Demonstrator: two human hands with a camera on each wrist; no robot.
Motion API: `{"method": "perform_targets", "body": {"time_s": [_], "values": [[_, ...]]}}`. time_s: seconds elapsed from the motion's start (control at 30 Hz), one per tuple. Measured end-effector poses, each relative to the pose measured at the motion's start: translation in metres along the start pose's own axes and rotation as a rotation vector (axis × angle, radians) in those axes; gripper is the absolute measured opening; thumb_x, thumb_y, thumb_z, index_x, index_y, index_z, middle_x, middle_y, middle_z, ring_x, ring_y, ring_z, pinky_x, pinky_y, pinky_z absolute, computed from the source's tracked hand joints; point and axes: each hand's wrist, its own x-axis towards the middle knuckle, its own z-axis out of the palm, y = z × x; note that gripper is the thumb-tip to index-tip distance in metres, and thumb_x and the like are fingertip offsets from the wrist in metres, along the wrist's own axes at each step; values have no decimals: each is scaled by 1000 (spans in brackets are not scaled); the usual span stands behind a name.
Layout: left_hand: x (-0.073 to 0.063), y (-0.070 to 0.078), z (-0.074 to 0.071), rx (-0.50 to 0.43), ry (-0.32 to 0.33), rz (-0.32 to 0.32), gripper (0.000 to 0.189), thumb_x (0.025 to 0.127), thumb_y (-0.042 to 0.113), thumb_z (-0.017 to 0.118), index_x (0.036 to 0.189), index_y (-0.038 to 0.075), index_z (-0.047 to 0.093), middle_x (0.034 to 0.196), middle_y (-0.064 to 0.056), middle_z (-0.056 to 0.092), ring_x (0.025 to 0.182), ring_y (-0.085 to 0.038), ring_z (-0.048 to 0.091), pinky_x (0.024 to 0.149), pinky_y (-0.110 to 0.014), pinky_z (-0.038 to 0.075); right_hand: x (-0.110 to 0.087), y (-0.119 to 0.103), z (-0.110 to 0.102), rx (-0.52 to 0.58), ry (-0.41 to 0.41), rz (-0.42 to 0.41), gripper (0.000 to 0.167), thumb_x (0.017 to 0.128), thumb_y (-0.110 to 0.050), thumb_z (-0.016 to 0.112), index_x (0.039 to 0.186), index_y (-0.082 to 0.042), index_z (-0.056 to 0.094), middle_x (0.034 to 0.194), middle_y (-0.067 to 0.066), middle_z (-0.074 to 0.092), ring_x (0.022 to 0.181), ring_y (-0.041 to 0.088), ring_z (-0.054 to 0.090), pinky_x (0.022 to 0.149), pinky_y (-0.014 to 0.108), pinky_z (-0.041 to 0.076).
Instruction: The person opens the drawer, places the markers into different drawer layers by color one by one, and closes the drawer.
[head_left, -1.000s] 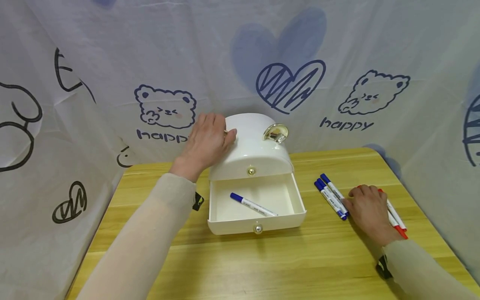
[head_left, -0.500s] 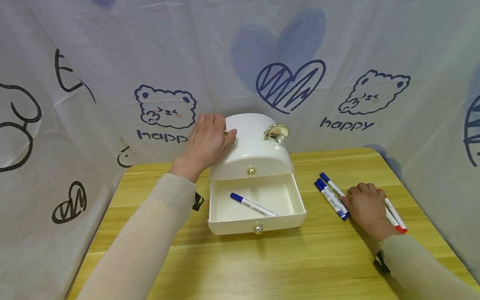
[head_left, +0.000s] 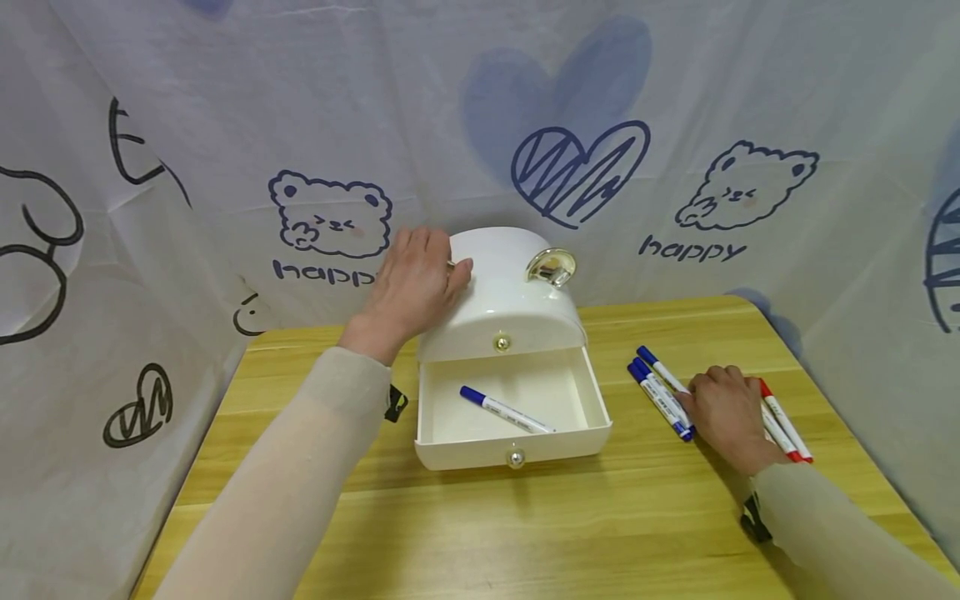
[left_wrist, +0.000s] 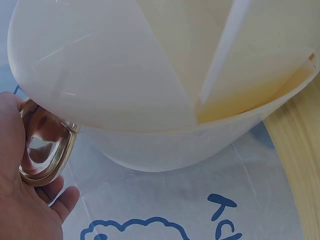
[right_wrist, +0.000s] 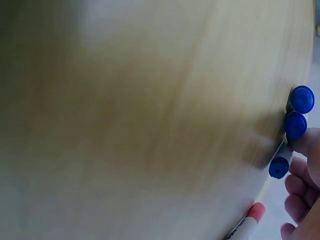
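Note:
On the table stands a white round-topped box (head_left: 502, 275) with its lower drawer (head_left: 480, 454) pulled out. A blue-capped marker (head_left: 506, 408) lies in that drawer. My left hand (head_left: 416, 283) is at the box's left side; in the left wrist view its fingers are around a gold handle (left_wrist: 45, 145). At the right, my right hand (head_left: 727, 417) is down on the table among markers. The right wrist view shows its thumb and fingers on either side of a blue marker (right_wrist: 279, 167). Two other blue markers (head_left: 660, 400) lie beside the thumb.
Red markers (head_left: 787, 425) lie just right of my right hand. A second gold handle (head_left: 553, 267) is on the box's right side, and clear knobs (head_left: 502, 342) are on its front. A printed cloth (head_left: 450, 108) hangs behind the wooden table (head_left: 585, 525).
My right hand has shifted slightly left, from over the red markers toward the blue ones, uncovering more of the red markers. The left hand, box and drawer have stayed put.

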Motion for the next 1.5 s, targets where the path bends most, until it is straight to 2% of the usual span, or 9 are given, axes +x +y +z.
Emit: {"method": "perform_targets", "body": {"time_s": [0.23, 0.53, 0.77, 1.0, 1.1, 1.2, 1.37, 1.5], "values": [[-1, -1, 0, 2, 3, 6, 33, 111, 36, 50, 96, 7, 46, 93, -10, 44, 96, -31, 39, 90, -42, 33, 2, -1, -1, 1, 16, 18, 31, 97, -27, 72, 92, 3, 70, 91, 19, 65, 90, 44, 55, 79, 62, 39], [-1, -1, 1, 0, -6, 3, 33, 111, 37, 49, 97, 8, 46, 94, -10, 44, 97, -30, 38, 91, -42, 32, 4, -3, -9, 10, 121, 20, 33, 97, -29, 70, 93, 4, 69, 95, 24, 66, 93, 47, 54, 79, 63, 38], [0, -1, 1, 6, 3, 5, 33, 111, 37, 49, 98, 7, 47, 94, -10, 45, 97, -31, 39, 91, -42, 33, 10, -13, -28, 33, 202, 9, 29, 95, -25, 75, 96, 3, 70, 98, 24, 66, 97, 47, 54, 82, 62, 37], [0, -2, 1, 4, 5, 3, 33, 111, 36, 49, 97, 7, 47, 94, -10, 45, 96, -31, 39, 91, -42, 33, 19, -20, -43, 23, 371, -87, 29, 87, -26, 81, 91, 2, 73, 90, 22, 68, 89, 46, 56, 77, 59, 39], [0, -1, 0, 1, -1, 1, 33, 111, 36, 49, 97, 7, 46, 94, -10, 44, 96, -31, 39, 91, -42, 32, 21, -24, -52, 27, 419, -122, 31, 86, -27, 80, 91, 3, 72, 88, 23, 68, 87, 47, 56, 75, 58, 38], [0, -1, 0, -5, -10, -1, 34, 111, 37, 49, 97, 7, 46, 94, -10, 43, 97, -30, 38, 92, -43, 32, 22, -30, -63, 39, 455, -159, 33, 89, -29, 77, 91, 3, 71, 87, 23, 67, 85, 48, 56, 74, 59, 38], [0, -1, 0, -6, -19, -3, 34, 111, 37, 49, 98, 7, 46, 96, -10, 43, 97, -30, 38, 92, -43, 33, 24, -39, -79, 61, 536, -233, 46, 97, -40, 63, 92, 5, 71, 85, 25, 67, 83, 51, 55, 72, 61, 37], [0, -1, 0, -4, -19, -7, 33, 111, 37, 49, 99, 7, 47, 97, -10, 44, 98, -30, 39, 93, -43, 33, 24, -48, -92, 83, 571, -259, 53, 101, -45, 56, 93, 5, 71, 85, 25, 67, 84, 51, 55, 71, 61, 34]]}}
